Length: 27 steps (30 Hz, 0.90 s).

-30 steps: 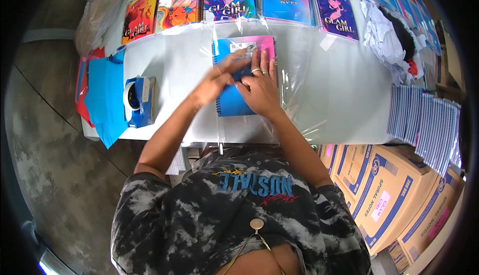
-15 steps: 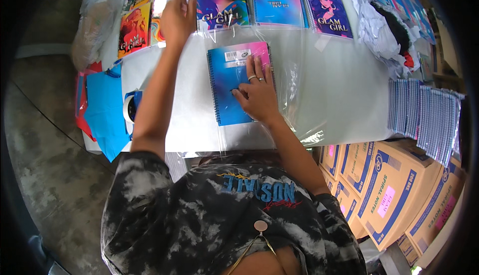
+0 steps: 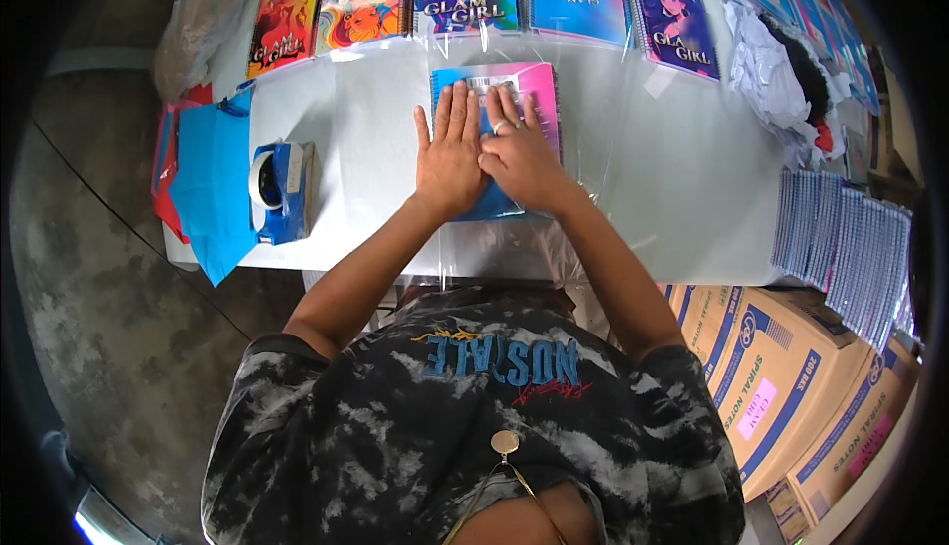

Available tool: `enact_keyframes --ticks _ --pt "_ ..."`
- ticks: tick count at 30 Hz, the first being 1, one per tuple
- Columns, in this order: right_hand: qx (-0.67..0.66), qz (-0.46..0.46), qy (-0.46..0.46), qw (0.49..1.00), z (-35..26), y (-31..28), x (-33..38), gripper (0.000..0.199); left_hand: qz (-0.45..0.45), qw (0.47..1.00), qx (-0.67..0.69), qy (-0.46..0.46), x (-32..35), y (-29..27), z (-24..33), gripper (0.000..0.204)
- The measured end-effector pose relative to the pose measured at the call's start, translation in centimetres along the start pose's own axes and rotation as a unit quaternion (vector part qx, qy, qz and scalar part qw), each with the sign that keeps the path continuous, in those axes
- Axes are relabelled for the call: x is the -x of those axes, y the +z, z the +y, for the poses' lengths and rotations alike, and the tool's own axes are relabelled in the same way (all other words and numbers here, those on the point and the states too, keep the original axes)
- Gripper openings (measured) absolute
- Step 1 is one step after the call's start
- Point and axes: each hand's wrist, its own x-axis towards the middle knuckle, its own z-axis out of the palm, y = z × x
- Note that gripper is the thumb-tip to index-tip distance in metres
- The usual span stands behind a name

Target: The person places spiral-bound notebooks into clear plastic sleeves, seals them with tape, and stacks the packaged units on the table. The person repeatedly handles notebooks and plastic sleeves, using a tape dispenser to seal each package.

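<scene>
Notebook (image 3: 542, 81) under fingers (image 3: 457, 112), top edge just past them

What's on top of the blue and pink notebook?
Your left hand and right hand rest on the notebook. A white label shows near its top edge, partly covered. The cover beneath the hands is hidden; whether clear film lies over it, I can't tell.

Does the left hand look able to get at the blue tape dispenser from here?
Probably yes: the left hand lies palm down on the spiral notebook, the blue tape dispenser sits to its left, and nothing visible stands between them on the white tabletop.
</scene>
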Motion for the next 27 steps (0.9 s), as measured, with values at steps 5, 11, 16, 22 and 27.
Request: enact_keyframes --ticks 5,11,16,22,27 --pt "-0.101 -0.139 0.013 0.985 0.9 -2.5 -1.3 0.027 0.01 0.999 0.004 -0.05 5.4 -0.3 4.4 0.081" --pt "-0.122 -0.239 0.084 0.96 0.1 -3.8 -2.6 0.026 0.103 0.954 0.247 0.137 8.1 -2.0 4.9 0.071" --pt "-0.051 -0.316 0.091 0.943 -0.7 -4.9 -3.5 0.024 -0.001 0.948 0.212 0.238 6.2 -0.2 5.4 0.029" --pt "-0.028 -0.285 0.051 0.957 -1.4 -4.7 -2.5 0.013 -0.102 0.818 0.566 -0.016 12.8 -6.2 -1.6 0.021" --pt "-0.014 -0.176 0.094 0.98 -1.1 -3.4 -2.3 0.05 0.271 0.9 -0.013 -0.341 17.3 -8.5 -14.0 0.075"
